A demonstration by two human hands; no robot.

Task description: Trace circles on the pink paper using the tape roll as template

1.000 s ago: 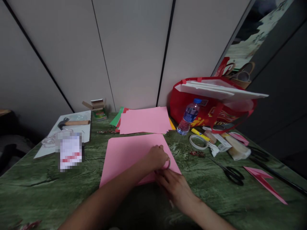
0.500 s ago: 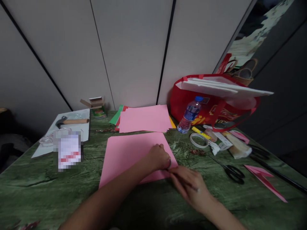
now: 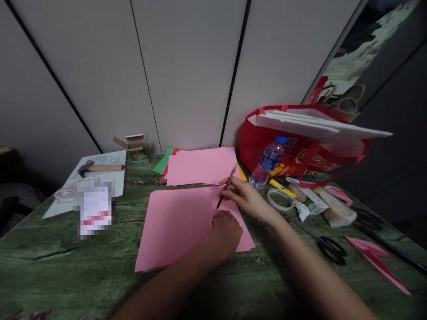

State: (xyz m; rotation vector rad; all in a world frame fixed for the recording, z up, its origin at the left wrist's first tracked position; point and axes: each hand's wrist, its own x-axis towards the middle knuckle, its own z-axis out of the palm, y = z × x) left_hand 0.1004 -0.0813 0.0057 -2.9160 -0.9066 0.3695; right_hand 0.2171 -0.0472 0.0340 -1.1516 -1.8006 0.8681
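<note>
Pink paper sheets lie in a near-aligned stack on the green table in front of me. My right hand grips a dark pencil, its point down near the right part of the top sheet. Just below it, my left hand rests on the same sheet with its fingers curled in. Whatever may be inside those fingers is hidden. Behind the stack, a second pile of pink paper lies over green, red and yellow sheets.
At the right stand a water bottle and a red bag. Nearby lie a tape roll, a yellow glue stick, scissors and a folded pink piece. A hammer lies left, beside a small open box.
My right hand has moved up and left from the sheet's lower right corner, with the pencil now over the paper. My left hand has shifted slightly toward me.
</note>
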